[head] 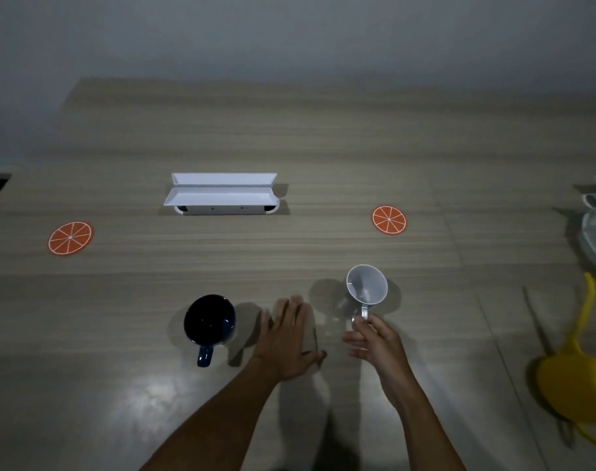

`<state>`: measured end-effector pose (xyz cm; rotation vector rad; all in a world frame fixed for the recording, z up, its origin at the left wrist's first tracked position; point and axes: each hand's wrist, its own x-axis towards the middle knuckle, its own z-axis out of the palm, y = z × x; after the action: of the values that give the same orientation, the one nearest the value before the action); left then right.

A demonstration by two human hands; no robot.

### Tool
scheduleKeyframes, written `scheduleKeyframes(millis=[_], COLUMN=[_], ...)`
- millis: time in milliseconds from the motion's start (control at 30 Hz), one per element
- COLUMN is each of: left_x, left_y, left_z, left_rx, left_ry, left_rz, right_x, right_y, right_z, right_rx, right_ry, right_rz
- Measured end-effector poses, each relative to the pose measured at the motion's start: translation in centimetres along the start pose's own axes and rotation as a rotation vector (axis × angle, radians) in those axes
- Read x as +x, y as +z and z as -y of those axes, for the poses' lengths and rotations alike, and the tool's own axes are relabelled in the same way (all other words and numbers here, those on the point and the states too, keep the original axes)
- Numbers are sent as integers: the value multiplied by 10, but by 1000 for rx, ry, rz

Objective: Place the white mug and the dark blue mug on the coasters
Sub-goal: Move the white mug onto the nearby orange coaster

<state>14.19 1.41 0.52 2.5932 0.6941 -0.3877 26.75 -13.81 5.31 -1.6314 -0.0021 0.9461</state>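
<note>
The right hand (374, 338) grips the handle of the glossy white ceramic mug (367, 285) with closed fingers (357, 334); the mug tilts, its mouth facing us. The left hand (289, 338) lies flat and open on the wooden desk (289, 137), just beside the upright dark blue ceramic mug (210, 319). Both round orange-slice coasters (71, 238) (389, 220) lie bare, well apart.
</note>
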Motion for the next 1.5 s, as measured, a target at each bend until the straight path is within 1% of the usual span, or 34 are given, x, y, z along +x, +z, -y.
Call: scheduleKeyframes(millis=[267,367,500,600,767,1067,1500], left_x=[93,108,112,115,116,117,116], left_y=[-18,-9,1,1,0,0,0], left_z=[-24,-29,-31,-31,-29,-31,-30], left_rx=[-41,-1,17,15,5,-15,-35], left_ry=[-93,-158,-181,-184,-192,-215,-215], left_rz=[-114,-152,-222,-213,-190,-194,-188], right_x=[56,80,108,128,153,198,212], right_y=[-24,-30,-39,-46,-52,-65,-68], right_z=[41,54,69,75,91,114,117], right_rx=[-14,-21,-24,-18,-17,-40,-51], right_ry=[-39,-56,-88,-95,-121,-170,-169], right_rz=[-76,-105,-131,-164,-165,-185,-212])
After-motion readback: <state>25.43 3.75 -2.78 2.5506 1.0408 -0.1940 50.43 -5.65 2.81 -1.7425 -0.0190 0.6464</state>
